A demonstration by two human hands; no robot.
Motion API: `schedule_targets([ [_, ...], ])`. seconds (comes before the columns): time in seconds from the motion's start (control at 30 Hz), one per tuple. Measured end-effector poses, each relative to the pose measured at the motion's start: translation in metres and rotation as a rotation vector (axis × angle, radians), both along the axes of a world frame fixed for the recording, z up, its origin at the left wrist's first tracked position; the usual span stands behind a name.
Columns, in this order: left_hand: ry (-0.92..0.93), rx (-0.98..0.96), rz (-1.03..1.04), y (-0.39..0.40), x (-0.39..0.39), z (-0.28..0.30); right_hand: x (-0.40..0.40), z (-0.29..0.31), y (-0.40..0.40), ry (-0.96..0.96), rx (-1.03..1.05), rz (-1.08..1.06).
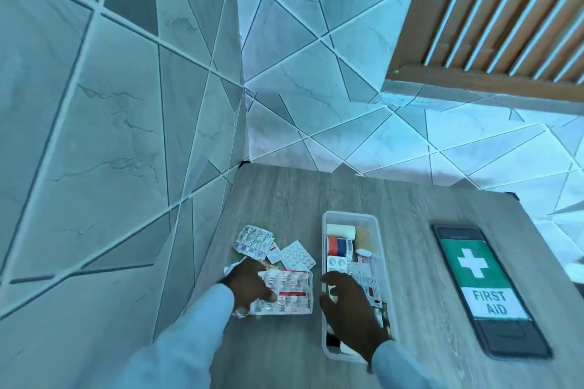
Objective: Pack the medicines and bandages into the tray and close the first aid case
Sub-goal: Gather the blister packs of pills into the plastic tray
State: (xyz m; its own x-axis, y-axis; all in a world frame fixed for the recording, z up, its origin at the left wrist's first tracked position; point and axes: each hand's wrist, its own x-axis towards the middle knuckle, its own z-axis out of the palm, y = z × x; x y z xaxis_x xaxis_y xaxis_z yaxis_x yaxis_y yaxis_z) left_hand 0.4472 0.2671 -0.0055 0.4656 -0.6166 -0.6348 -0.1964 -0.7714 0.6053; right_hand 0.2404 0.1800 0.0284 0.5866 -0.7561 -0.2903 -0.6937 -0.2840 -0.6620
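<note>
step: packing, judged midway | left hand [249, 283] pinching a blister strip [286, 294] near table [284, 193] left edge | right hand [349, 309] loosely spread, empty, over tray [327, 262] | case [488, 290] lies at right edge | next: carry strip into tray

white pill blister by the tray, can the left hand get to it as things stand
Probably yes. The white pill blister lies uncovered on the table just beyond the left hand, though that hand already rests on a foil strip.

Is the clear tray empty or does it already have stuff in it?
Partly filled. The clear tray already holds a bandage roll, a tape roll and blister packs.
</note>
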Motion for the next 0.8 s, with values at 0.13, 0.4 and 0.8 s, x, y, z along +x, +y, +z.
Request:
schedule_targets([
  [0.13,0.120,-0.245,0.082,-0.026,0.003,0.046,0.002,0.005,-0.009,-0.167,0.060,-0.220],
  [0.4,0.292,-0.289,0.066,-0.092,-0.110,0.031,-0.023,-0.014,-0.073,-0.261,0.203,-0.497],
  [0.8,-0.320,-0.060,0.241,-0.064,-0.028,0.012,-0.033,-0.027,-0.123,0.330,-0.378,0.125],
])
